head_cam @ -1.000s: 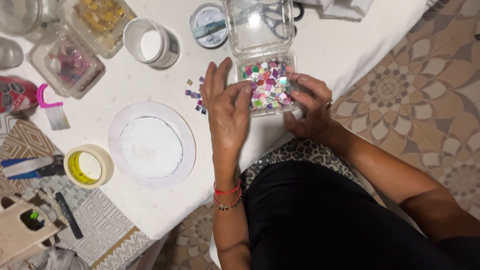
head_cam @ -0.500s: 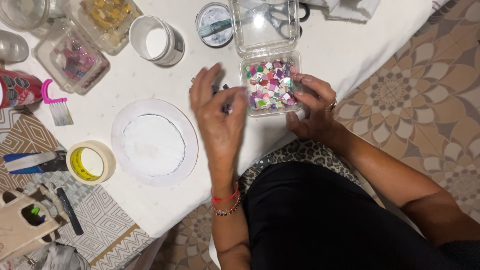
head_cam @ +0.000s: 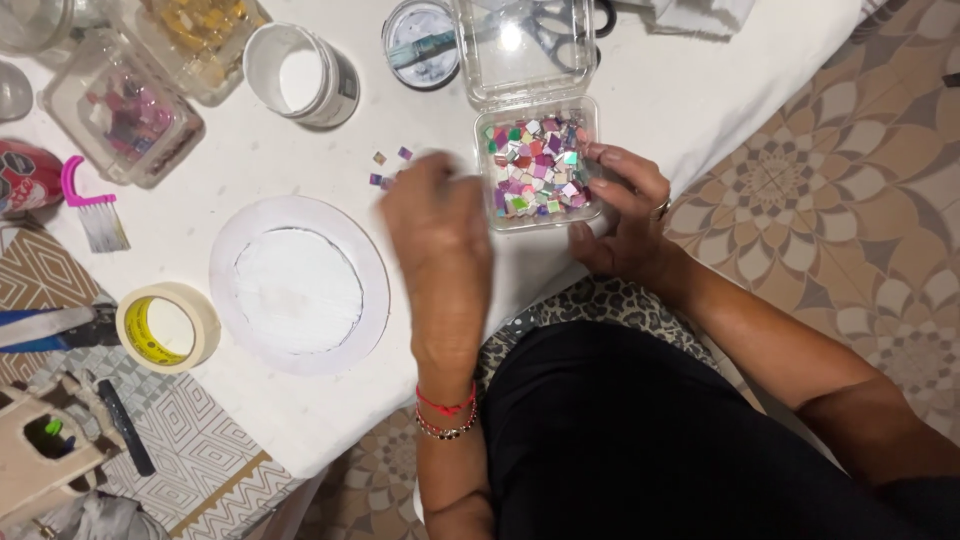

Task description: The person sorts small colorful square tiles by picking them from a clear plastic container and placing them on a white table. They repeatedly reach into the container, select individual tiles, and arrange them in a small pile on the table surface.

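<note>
My right hand point(head_cam: 625, 215) grips the tile box point(head_cam: 540, 165) by its side wall. My left hand point(head_cam: 435, 225) hovers over loose tiles point(head_cam: 388, 168), blurred; grip undeterminable. Tiles look tiny, hard, slippery: pinch by their edges.

Light: we note bright, even overhead illumination | Glare: hot spot on the clear lid point(head_cam: 520, 45) | Shadows: soft, short under the left hand point(head_cam: 437, 225) | Blur: that hand motion-smeared; the rest is sharp | Distortion: mild at edges

Clear hinged tile box point(head_cam: 540, 165), table's far edge
</note>
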